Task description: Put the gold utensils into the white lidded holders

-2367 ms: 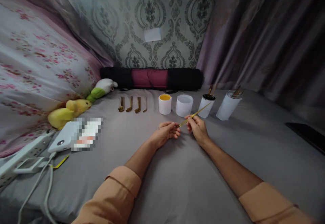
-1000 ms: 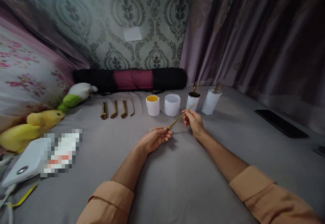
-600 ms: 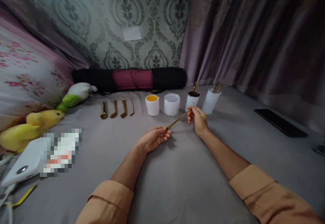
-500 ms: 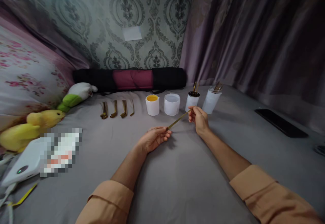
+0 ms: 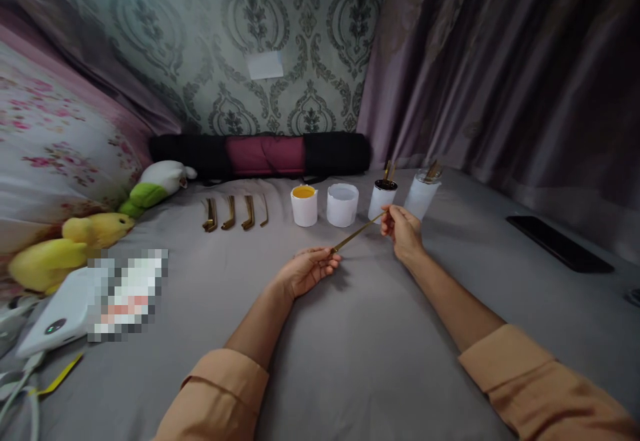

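Note:
A thin gold-coloured strip [image 5: 357, 233] stretches slantwise between my two hands above the grey sheet. Its lower end is pinched between thumb and fingers of my left hand [image 5: 311, 271]. My right hand [image 5: 403, 231] grips the upper end, just in front of a white cup with a dark rim [image 5: 381, 202] that has gold pieces standing in it. Behind my hands are a white cup with yellow inside [image 5: 305, 209] and a white cup with a pale inside [image 5: 342, 206]. To the left lie small bundles of bent gold strips [image 5: 248, 213] and a lone bent strip [image 5: 265, 211].
A tall clear-topped white container [image 5: 423, 194] with gold pieces stands right of the cups. A black phone [image 5: 559, 244] lies farther right. On the left are plush toys [image 5: 47, 261] and a white power bank [image 5: 67, 314] with cables. A black and maroon roll [image 5: 265, 154] lies along the wall.
The whole view has shifted slightly, so most things appear a little farther right. Both hands still hold the strip, with the right hand slightly farther from the left.

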Tool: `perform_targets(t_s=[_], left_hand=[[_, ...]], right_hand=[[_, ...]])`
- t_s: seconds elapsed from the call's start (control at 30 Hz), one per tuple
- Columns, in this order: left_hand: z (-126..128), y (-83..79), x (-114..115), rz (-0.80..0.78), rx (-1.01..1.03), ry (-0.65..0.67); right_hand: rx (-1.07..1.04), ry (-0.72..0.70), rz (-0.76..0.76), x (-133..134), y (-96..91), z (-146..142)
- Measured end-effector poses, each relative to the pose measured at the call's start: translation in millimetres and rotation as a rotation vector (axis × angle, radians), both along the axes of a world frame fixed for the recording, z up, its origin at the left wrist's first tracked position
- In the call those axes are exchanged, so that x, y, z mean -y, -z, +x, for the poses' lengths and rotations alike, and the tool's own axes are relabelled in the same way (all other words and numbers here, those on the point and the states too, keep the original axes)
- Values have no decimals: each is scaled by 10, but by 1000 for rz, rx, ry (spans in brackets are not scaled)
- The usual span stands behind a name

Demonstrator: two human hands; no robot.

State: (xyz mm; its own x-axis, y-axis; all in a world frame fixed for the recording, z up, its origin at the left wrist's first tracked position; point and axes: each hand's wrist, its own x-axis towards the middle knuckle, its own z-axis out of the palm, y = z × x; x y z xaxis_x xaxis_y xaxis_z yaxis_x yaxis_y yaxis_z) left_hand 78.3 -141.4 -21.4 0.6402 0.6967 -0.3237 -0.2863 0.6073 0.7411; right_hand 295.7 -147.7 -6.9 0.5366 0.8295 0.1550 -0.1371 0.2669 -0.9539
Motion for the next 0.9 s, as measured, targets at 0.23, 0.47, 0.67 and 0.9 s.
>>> perform_targets(t_s=[0.23,0.47,0.67,0.9], left_hand=[[-14,2,-5,4,26,8],[-27,-40,22,-2,12,-17],[-51,-32,13,-3,43,-20],[-56,21,-25,-38,50,-42]], right_hand=[[-1,-3,-10,36,-81,-12],[43,-6,-38,110,-167,-49],[105,-18,-47,96,-247,-81],[136,-6,-52,53,-266,-100]])
